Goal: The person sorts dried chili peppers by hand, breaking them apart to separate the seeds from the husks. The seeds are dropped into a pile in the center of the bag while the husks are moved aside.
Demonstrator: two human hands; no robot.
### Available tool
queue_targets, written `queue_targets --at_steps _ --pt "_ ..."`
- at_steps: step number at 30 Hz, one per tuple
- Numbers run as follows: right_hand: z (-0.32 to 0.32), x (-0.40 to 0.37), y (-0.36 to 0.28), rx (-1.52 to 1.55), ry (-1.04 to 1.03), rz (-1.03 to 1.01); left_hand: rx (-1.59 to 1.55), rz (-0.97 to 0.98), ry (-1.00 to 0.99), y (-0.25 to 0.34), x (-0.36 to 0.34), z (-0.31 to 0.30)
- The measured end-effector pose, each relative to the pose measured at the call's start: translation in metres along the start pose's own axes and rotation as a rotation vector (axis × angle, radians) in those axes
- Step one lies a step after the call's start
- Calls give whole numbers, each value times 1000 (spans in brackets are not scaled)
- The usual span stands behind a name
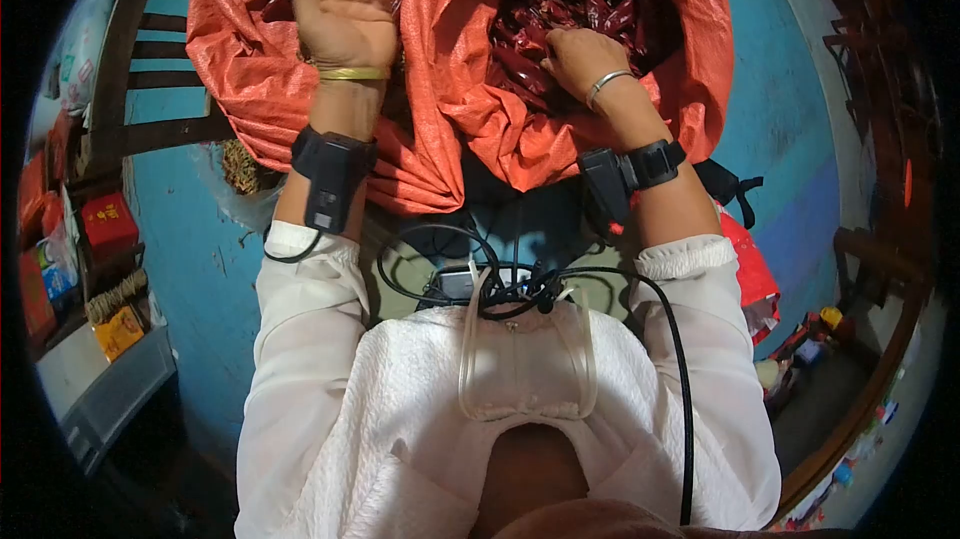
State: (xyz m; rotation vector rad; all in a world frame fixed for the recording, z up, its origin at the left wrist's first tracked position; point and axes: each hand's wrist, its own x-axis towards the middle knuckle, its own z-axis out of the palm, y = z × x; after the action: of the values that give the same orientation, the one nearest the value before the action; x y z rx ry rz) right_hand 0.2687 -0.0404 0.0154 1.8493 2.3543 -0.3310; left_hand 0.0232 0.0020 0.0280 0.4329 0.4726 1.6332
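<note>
Two orange woven sacks stand side by side with their mouths rolled open. Glossy dark red dried chili peppers [600, 14] fill the right sack [708, 29]. My right hand [590, 67] reaches in over its near edge, fingers curled down at the chilies; what they grip, if anything, is hidden. Above the left sack [240, 49], my left hand [350, 19] is turned palm up, fingers loosely spread, with nothing in it. That hand and forearm cover much of the left sack's contents. Black devices are strapped to both forearms.
A dark wooden chair [150, 54] stands left of the sacks. Beside it, a clear plastic bag [240, 171] holds dry brownish bits on the blue floor [200, 269]. Black cables [685, 389] loop across my lap. Boxes and packets line the left; wooden furniture [860, 409] is at the right.
</note>
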Motion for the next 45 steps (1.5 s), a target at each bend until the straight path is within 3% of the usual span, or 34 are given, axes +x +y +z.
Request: queue_targets --at_steps 2,3,5,7,12,16,18,27,30,34,36,39,41,42,43,45 --pt "2 2 -1 -8 -52 30 -56 -223 -299 -21 -13 15" --pt "6 6 0 -11 -52 34 191 -315 -347 -33 -21 23" --pt "19 11 2 -30 -62 63 466 -472 -415 -64 -40 30" --pt "20 9 0 -21 -89 65 599 -698 -276 -90 -52 25" --pt "33 14 7 -12 -102 78 746 -695 -132 -111 -44 7" --pt "30 14 8 38 -82 102 848 -762 -138 -116 -42 2" --pt "27 13 6 44 -91 110 960 -747 -234 -118 -45 -1" --pt "31 19 4 176 -81 149 940 -763 -220 -114 -46 -4" --pt "32 23 14 250 21 204 917 -747 -199 -113 -46 -3" --pt "40 30 35 660 162 250 934 -677 -175 -112 -47 1" --pt "43 32 36 749 157 236 1059 -513 -182 -111 -46 4" --pt "35 25 27 990 55 200 959 -558 -251 -111 -41 1" --pt "33 23 23 1512 -128 17 892 -554 -253 -112 -37 -2" --pt "20 17 16 1594 -127 70 825 -549 -255 -111 -38 -1" --pt "19 16 17 1595 -128 74 824 -552 -255 -110 -38 0" --pt "18 21 24 1376 117 112 692 -503 -139 -106 -34 4"
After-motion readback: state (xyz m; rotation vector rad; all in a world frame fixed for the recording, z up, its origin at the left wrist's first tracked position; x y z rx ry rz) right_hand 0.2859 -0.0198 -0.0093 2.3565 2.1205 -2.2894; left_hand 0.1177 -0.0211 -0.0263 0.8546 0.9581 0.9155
